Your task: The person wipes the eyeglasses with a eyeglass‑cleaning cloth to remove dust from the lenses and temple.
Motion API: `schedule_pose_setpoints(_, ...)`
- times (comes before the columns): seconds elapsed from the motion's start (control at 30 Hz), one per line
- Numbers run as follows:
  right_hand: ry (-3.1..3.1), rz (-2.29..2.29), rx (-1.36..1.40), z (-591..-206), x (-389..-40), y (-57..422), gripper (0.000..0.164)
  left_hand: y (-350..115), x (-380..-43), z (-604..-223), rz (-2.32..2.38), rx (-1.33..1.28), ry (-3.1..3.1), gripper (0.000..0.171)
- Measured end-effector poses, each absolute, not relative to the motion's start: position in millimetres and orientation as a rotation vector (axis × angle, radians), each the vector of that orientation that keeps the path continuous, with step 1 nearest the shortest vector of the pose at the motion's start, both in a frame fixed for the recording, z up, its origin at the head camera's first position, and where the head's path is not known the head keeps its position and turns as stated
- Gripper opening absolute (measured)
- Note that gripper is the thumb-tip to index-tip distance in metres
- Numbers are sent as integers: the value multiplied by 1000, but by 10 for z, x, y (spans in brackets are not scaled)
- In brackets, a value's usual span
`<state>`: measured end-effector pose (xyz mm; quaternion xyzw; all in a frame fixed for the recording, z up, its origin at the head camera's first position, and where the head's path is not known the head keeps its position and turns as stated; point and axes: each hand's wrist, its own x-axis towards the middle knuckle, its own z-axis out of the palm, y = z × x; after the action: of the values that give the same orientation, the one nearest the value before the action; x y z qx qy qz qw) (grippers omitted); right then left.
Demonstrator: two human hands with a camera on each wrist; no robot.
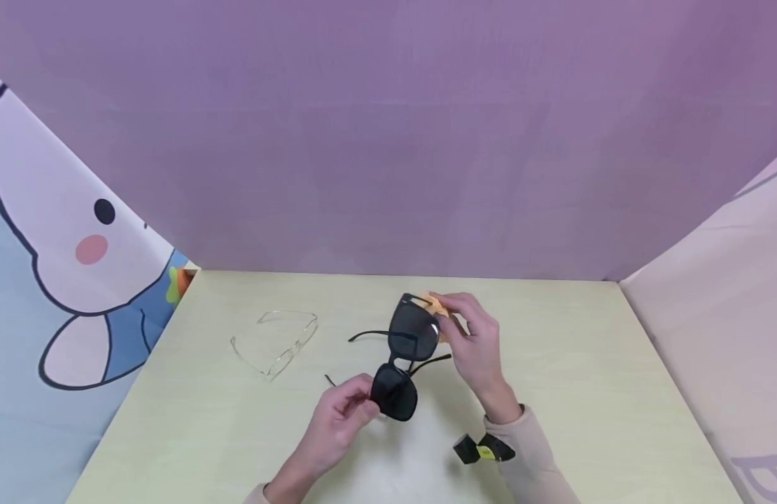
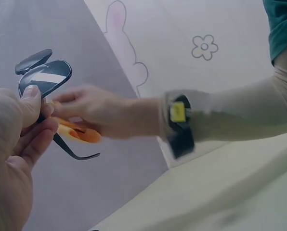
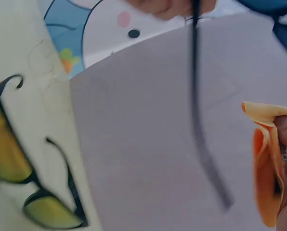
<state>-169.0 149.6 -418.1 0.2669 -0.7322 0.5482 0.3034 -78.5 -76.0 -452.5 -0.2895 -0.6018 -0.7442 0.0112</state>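
Observation:
Black sunglasses (image 1: 395,393) are held up above the table between both hands. My left hand (image 1: 339,423) pinches them at the near lens, thumb in front; the left wrist view shows this left hand (image 2: 13,134) close up. At the far end, my right hand (image 1: 473,343) pinches an orange cloth (image 1: 444,308) against the sunglasses. That cloth (image 3: 266,173) hangs folded from the fingers in the right wrist view. Below lies a second pair of sunglasses (image 3: 51,211), yellow-tinted from that angle; the held pair partly hides it in the head view.
Thin-framed clear glasses (image 1: 297,346) lie unfolded on the pale table (image 1: 584,364), left of the hands. A purple backdrop (image 1: 388,175) rises behind the table. Printed side panels (image 1: 729,294) stand at left and right. A black wrist camera (image 1: 467,449) sits on the right wrist.

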Motion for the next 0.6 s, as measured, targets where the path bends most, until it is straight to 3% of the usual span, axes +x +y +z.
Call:
schedule_pose_setpoints(0.27, -2030, 1413, 611, -4496, -1742, 1647, 29, -813, -820, -4515, -2226, -864, -1836, 6)
schedule_pose_setpoints(0.6, -2137, 1363, 516, -4733, -1693, 1807, 31, -974, -1035, -4502, -2059, -501, -2023, 6)
